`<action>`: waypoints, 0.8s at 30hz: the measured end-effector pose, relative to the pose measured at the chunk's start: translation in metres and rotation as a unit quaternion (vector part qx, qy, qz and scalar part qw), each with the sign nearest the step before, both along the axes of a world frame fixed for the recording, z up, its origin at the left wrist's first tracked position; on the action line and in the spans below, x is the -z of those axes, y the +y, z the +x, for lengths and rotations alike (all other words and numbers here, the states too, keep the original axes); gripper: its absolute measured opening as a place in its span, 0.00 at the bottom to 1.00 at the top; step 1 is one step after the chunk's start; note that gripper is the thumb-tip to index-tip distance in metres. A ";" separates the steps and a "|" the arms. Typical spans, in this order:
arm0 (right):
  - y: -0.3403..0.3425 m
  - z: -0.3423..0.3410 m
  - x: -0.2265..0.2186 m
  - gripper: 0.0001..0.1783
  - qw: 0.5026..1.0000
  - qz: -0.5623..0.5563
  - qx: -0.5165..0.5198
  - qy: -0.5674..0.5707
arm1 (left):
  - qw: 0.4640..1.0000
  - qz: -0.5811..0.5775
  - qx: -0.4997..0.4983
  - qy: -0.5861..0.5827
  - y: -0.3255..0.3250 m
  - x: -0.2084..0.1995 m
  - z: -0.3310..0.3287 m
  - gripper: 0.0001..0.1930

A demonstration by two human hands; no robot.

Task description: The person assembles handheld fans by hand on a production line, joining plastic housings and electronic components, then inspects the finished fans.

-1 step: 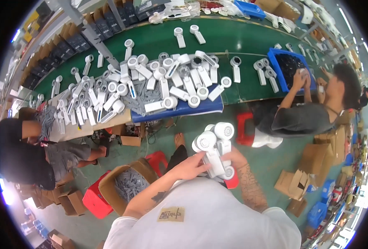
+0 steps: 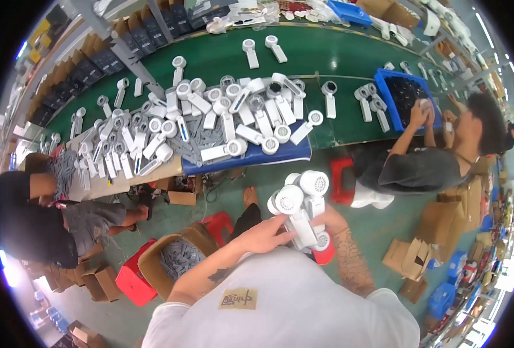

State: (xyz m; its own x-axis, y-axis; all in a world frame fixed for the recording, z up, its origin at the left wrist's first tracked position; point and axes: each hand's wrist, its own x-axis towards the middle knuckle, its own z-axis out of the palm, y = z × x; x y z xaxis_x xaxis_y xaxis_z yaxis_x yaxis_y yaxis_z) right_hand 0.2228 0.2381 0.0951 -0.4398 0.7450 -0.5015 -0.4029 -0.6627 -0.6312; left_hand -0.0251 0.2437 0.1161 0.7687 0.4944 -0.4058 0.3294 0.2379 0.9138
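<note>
Close in front of my white shirt, both hands hold a bunch of several white handheld fans (image 2: 302, 223) with round grilled heads and flat handles. My left hand (image 2: 268, 233) presses its fingers against the handles from the left. From the right, my right hand (image 2: 328, 220) is wrapped round the bunch, its fingers partly hidden behind the fans. Beyond my hands, a large heap of white handheld fans (image 2: 228, 124) lies mixed with grey plastic parts (image 2: 202, 134) on the bench. Part of the heap rests on a blue pad (image 2: 251, 155).
The bench has a green top (image 2: 210, 58). At right, a person (image 2: 425, 171) works beside a blue bin (image 2: 384, 87) of dark parts; another person (image 2: 33, 214) sits at left. Red stools (image 2: 343, 180), a carton of grey parts (image 2: 152, 258) and open cartons (image 2: 408, 255) stand on the floor.
The bunch of fans has shifted very slightly to the right in my hands. Both hands keep their hold, and the heap on the bench looks the same.
</note>
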 end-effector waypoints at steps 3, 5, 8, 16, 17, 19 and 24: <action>0.045 0.034 0.002 0.44 0.993 0.014 -0.101 -0.051 | 0.993 0.038 0.104 -0.045 0.048 -0.028 -0.001 0.34; 0.073 0.038 -0.004 0.46 0.980 0.014 -0.193 -0.037 | 0.987 -0.002 0.158 -0.027 0.079 -0.033 -0.003 0.32; 0.119 0.033 -0.019 0.43 0.979 -0.042 -0.197 -0.011 | 0.964 -0.101 0.242 0.036 0.145 -0.063 -0.004 0.30; 0.255 0.065 -0.011 0.42 0.936 0.064 -0.341 -0.054 | 0.972 -0.103 -0.202 0.069 0.370 -0.054 -0.032 0.15; 0.266 0.066 -0.012 0.42 0.932 0.063 -0.353 -0.042 | 0.940 -0.031 -0.324 0.102 0.404 -0.036 -0.011 0.13; 0.283 0.073 -0.013 0.42 0.920 0.061 -0.386 -0.045 | 0.912 0.083 -0.347 0.201 0.476 0.041 0.013 0.16; 0.282 0.102 0.017 0.42 0.923 0.010 -0.375 -0.079 | 0.824 0.200 -0.312 0.429 0.584 0.137 0.175 0.37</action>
State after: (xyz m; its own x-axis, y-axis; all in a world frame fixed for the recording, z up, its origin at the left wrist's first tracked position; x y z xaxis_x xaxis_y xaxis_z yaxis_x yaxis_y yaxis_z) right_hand 0.3246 0.5203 0.0780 -0.7586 0.2697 -0.5931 0.2635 -0.7055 -0.6579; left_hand 0.1499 0.8272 -0.0208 -0.1703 0.9110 -0.3756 0.8229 0.3411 0.4543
